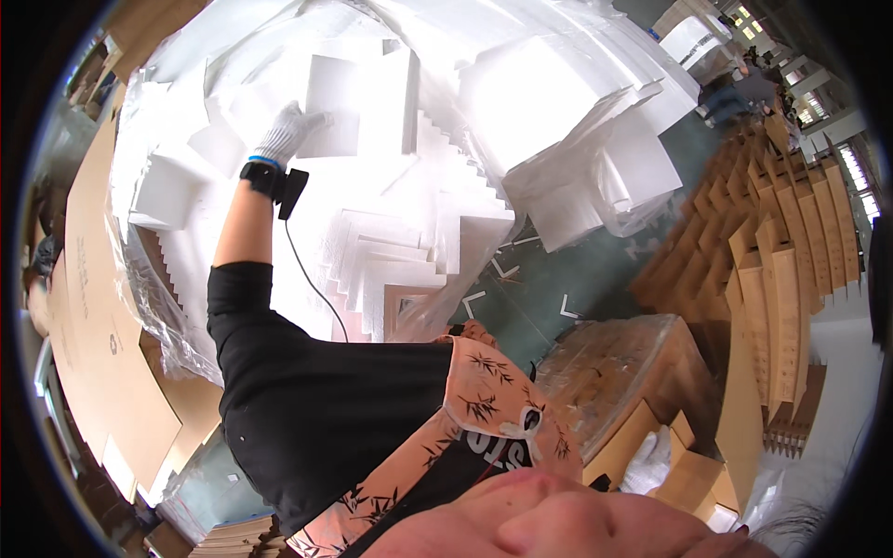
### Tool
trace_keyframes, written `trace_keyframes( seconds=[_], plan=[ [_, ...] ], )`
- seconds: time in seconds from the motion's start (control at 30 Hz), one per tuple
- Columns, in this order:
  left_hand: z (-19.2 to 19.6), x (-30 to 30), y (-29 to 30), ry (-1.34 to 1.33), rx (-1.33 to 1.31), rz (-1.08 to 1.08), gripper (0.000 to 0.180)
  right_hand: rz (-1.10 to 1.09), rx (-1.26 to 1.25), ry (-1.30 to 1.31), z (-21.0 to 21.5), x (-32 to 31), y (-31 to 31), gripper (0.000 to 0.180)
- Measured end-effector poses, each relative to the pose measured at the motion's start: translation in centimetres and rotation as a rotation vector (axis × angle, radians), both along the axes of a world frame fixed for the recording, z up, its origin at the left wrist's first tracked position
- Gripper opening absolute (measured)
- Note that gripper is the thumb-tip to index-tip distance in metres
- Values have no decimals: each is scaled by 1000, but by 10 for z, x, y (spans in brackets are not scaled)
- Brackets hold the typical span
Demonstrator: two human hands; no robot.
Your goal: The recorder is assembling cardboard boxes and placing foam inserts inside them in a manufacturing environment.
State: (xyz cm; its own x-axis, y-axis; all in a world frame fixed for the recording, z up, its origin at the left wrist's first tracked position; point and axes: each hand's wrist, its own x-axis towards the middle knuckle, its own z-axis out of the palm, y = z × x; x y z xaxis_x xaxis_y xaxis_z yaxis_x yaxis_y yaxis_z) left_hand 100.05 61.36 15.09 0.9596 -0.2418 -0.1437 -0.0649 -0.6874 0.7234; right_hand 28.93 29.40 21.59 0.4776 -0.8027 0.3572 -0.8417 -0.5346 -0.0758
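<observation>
At the far left of the frame flat brown cardboard sheets (88, 307) lean in a stack, running from the upper left down to the lower left. Just right of them, in the upper left, the left hand (290, 128) in a white knit glove reaches up from a bare forearm with a black wrist device (275, 181) strapped on and a thin cable hanging from it. Its grip is closed on the lower left corner of a white foam slab (333, 107), the fingers laid over the slab's edge. The slab stands among many more white foam pieces (409, 242), stacked in stepped rows inside clear plastic wrap (172, 307) across the upper middle of the frame. A black sleeve and a patterned orange garment fill the lower middle.

To the right of the foam, a green floor (530, 298) with white corner marks shows in the centre. Further right, a wrapped pile of flat cardboard (619, 372) sits low, and tall rows of folded cardboard pieces (772, 242) run along the right side. In the lower right the right hand (648, 462), also in a white glove, rests against a brown cardboard box (684, 470); I cannot tell whether its grip is open or closed.
</observation>
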Motion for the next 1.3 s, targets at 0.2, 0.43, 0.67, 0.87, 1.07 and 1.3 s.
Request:
trace_keyframes(
  seconds=[0.2,0.43,0.67,0.87,1.07,1.3],
  plan=[
    [60,-137,-11,411,-824,-377,60,154,123,-104,-25,12,-40,31],
    [42,-266,-126,755,-708,-988,68,797,601,-598,-8,131,-85,103],
    [-81,-369,-265,1640,-881,-1073,57,1124,1075,-834,-2,117,-116,103],
    [-170,-454,-331,1763,-573,-1404,49,755,1395,-961,-83,-41,-160,96],
    [-2,-460,-365,1052,-201,-1404,68,537,1218,-1386,-84,-122,-119,82],
    [-32,-215,-360,-466,357,-427,59,19,774,-1476,-91,-157,-98,79]
  ],
)
